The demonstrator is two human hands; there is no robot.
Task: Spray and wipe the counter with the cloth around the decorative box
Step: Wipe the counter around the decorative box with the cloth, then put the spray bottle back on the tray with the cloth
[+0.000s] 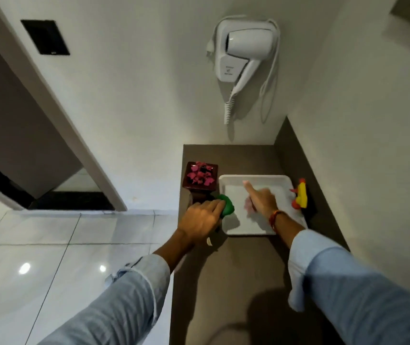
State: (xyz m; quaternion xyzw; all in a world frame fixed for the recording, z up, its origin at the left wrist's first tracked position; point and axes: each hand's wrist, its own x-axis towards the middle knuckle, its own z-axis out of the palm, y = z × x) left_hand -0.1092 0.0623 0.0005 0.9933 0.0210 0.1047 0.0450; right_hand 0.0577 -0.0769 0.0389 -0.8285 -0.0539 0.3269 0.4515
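A dark wooden decorative box (200, 179) topped with pink petals stands at the left edge of the brown counter (236, 270). Just in front of it, my left hand (200, 219) is closed on a green cloth (226, 204) pressed to the counter between the box and a white tray (253, 226). My right hand (260, 199) hovers over or rests on the tray, blurred, index finger stretched toward the wall, holding nothing. A yellow spray bottle (301, 195) with a red trigger stands right of the tray.
A white hair dryer (243, 53) with a coiled cord hangs on the wall above the counter. The counter sits in a corner, with walls behind and to the right. Glossy floor tiles (49, 257) and a doorway lie to the left, past the counter's edge.
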